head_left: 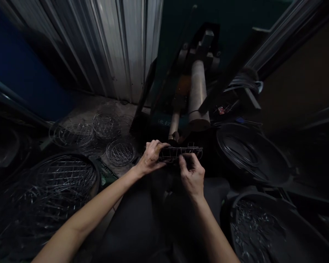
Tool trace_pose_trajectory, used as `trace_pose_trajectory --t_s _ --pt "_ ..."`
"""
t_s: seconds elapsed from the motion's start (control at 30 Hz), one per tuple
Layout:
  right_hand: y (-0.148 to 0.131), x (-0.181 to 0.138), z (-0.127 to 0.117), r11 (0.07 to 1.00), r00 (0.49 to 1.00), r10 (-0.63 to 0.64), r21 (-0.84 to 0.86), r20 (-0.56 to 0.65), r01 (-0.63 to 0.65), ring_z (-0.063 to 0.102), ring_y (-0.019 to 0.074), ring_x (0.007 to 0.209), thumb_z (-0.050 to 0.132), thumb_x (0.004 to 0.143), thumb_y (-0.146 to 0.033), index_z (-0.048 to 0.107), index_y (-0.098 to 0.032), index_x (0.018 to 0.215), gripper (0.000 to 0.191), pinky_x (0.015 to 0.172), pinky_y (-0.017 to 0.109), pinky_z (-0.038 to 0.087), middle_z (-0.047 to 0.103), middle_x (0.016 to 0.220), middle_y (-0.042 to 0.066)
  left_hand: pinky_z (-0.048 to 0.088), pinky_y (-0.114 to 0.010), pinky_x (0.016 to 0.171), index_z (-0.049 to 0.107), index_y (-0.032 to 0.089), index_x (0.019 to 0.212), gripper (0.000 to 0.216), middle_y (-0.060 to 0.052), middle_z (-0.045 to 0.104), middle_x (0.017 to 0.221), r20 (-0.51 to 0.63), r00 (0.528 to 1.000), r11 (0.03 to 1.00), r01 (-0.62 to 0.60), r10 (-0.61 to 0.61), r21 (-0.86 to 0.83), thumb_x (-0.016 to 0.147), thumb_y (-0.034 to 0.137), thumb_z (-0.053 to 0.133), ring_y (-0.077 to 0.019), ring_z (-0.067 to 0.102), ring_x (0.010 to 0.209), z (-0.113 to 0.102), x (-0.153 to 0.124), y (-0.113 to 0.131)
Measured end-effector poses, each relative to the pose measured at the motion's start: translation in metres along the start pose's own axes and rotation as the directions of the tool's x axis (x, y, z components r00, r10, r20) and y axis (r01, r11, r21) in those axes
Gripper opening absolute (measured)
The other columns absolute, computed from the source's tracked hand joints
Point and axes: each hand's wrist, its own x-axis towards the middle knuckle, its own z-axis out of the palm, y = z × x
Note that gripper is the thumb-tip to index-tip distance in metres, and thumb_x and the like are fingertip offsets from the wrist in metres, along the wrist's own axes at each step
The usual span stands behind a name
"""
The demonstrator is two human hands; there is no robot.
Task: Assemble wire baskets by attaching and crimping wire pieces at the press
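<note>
A round wire rack [173,153] is held edge-on in front of my body, just below the machine's lower metal rod [174,124]. My left hand [151,157] grips its left end, thumb along the top and fingers around the rim. At the rack's near side, my right hand [193,174] is closed in a pinch, its fingertips touching or very near the wires. Whatever lies between those fingertips is too small and dark to make out. A small wire loop [191,144] stands up from the rack's upper edge.
A thick metal cylinder [199,95] juts from the dark green machine [175,22]. Round wire racks [120,151] lie on the floor at left, others fill a tub [97,171]. At right, one tub [285,160] holds wire rings, another [296,219] small bent wire pieces.
</note>
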Motion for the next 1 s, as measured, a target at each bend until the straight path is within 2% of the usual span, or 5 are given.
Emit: trace_pose_trajectory --t_s 0.23,0.5,0.8,1.0 --pt "0.005 0.01 0.009 0.999 1.0 -0.025 0.025 -0.017 0.025 0.053 0.0124 0.061 0.051 0.087 -0.038 0.054 -0.02 0.081 0.02 0.06 0.023 0.041 0.057 0.069 -0.002 0.033 -0.036 0.08 0.043 0.017 0.121 0.056 -0.008 0.052 0.103 -0.023 1.0 0.999 -0.021 0.022 0.03 0.071 0.024 0.067 -0.0229 0.048 0.093 0.0 0.009 -0.011" --pt "0.009 0.014 0.013 1.0 0.999 -0.022 0.02 -0.031 0.022 0.053 0.0128 0.062 0.051 0.087 -0.039 0.054 -0.02 0.081 0.02 0.061 0.024 0.041 0.057 0.068 -0.002 0.034 -0.036 0.08 0.044 0.018 0.12 0.056 -0.008 0.053 0.102 0.016 1.0 0.999 0.007 -0.007 0.032 0.069 0.023 0.067 -0.0237 0.049 0.094 0.001 0.015 -0.014" --pt "0.011 0.014 0.016 1.0 0.999 -0.022 0.018 -0.043 0.023 0.055 0.0136 0.064 0.049 0.087 -0.039 0.054 -0.02 0.081 0.02 0.062 0.024 0.043 0.059 0.069 -0.001 0.035 -0.037 0.081 0.044 0.019 0.123 0.058 -0.008 0.053 0.103 0.024 1.0 0.989 -0.009 0.006 0.145 0.07 0.024 0.069 -0.0242 0.049 0.094 0.002 0.017 -0.021" --pt "0.007 0.017 0.024 0.999 0.999 0.0 0.049 -0.038 0.002 0.058 0.0133 0.061 0.048 0.088 -0.039 0.056 -0.02 0.085 0.021 0.063 0.025 0.046 0.062 0.071 -0.001 0.034 -0.037 0.081 0.05 0.019 0.118 0.051 -0.007 0.054 0.098 -0.024 1.0 0.98 -0.008 0.014 0.201 0.073 0.033 0.069 -0.0237 0.05 0.091 0.007 0.022 -0.027"
